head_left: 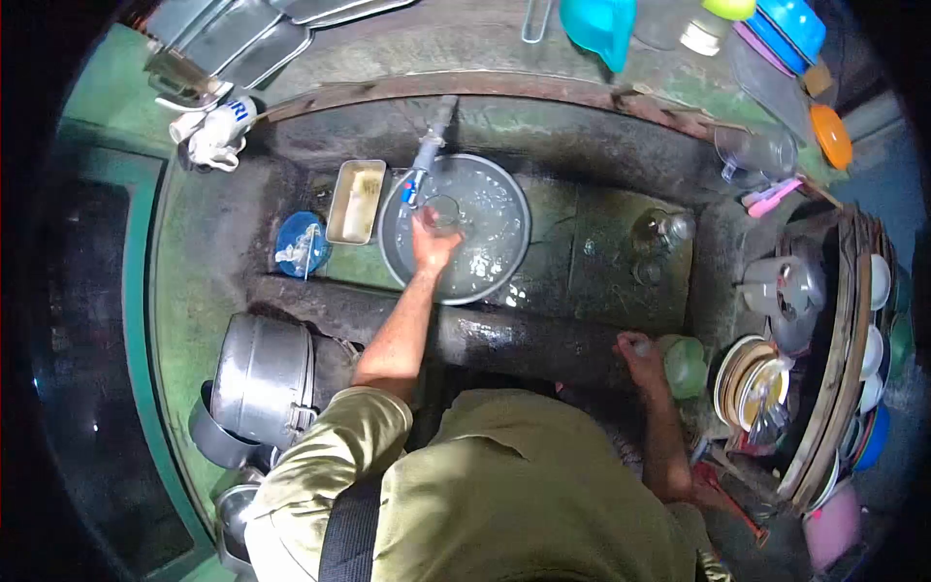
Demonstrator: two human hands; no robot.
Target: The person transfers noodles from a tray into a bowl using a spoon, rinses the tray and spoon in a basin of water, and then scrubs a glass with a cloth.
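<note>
My left hand [433, 244] is closed around a clear glass [442, 213], held over the round grey basin [525, 242] just below the tap [423, 160]. Water with bright ripples fills the basin. On the right, my right hand [640, 357] has its fingers curled around something small and pale that I cannot make out. Beside it stands a light green container [685, 367]. Several clear glasses [676, 229] stand on the wet sink floor to the right of the basin.
A metal tray [337, 231] and blue bowl [294, 233] lie left of the basin. A large metal pot [257, 373] stands lower left. Stacked plates [729, 388] and a wooden rack [824, 388] are at right. The sink's front ledge [485, 332] runs before me.
</note>
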